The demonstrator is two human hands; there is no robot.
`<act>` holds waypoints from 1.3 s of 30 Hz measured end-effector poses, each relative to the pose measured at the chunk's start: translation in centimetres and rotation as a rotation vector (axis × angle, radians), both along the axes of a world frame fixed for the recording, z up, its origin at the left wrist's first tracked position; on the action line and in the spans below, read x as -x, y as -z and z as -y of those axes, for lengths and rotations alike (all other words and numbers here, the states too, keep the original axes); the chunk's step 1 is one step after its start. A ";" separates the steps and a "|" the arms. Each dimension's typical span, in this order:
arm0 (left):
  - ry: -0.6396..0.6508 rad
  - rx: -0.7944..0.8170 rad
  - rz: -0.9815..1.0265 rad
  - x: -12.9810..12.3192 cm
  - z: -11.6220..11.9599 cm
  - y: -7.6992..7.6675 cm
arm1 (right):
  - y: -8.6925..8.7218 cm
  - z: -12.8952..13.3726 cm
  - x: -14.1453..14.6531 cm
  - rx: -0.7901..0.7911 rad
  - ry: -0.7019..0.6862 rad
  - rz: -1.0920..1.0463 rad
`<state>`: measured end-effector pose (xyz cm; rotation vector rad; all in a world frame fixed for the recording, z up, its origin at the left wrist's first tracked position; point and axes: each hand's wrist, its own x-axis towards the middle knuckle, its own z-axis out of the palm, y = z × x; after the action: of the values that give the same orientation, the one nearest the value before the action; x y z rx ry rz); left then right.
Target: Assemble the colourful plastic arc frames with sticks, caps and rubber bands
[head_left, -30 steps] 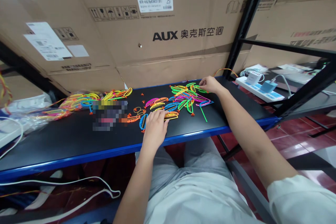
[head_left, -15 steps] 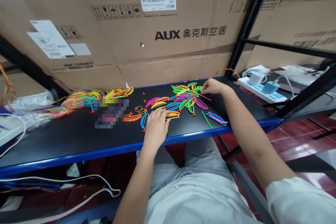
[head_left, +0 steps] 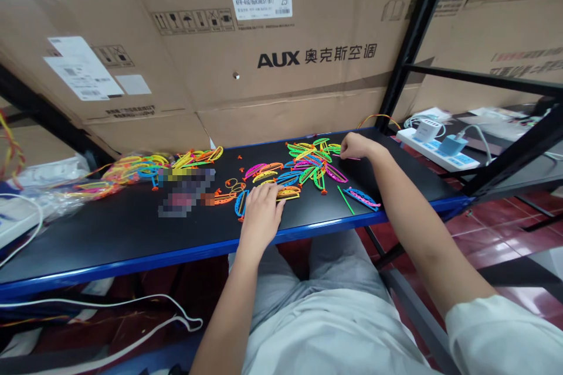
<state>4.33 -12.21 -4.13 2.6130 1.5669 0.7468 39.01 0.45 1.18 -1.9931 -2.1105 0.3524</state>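
Observation:
A heap of neon plastic leaf-shaped cut-out pieces (head_left: 310, 164) lies on the black shelf top (head_left: 101, 234). My left hand (head_left: 261, 211) rests with spread fingers on the pieces, its fingertips touching a yellow-orange one (head_left: 289, 193). A blue piece (head_left: 240, 203) sits beside that hand. My right hand (head_left: 359, 145) is at the heap's right edge, fingers curled around a thin pink plastic strip (head_left: 353, 158). To its lower right lie a blue-and-pink piece (head_left: 361, 198) and a green stick (head_left: 345, 200).
More neon pieces (head_left: 141, 169) lie tangled at the shelf's left, and a pixelated patch (head_left: 185, 192) hides part of it. Large AUX cardboard boxes (head_left: 264, 58) stand behind. A power strip (head_left: 435, 151) sits right, beyond a black steel upright (head_left: 413, 41). Cables hang below.
The blue-and-pink piece and green stick now lie apart from the heap, toward the lower right. The pink strip has swung with my right hand. My left hand has stayed put.

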 end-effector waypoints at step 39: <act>-0.092 0.148 0.104 9.9 -3.5 -0.2 | 3.8 11.1 5.7 0.447 -0.427 -1.020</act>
<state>-5.54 -8.71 -3.94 2.3745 1.6540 0.7284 33.31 -10.68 -2.59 -1.0294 -1.7605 1.6115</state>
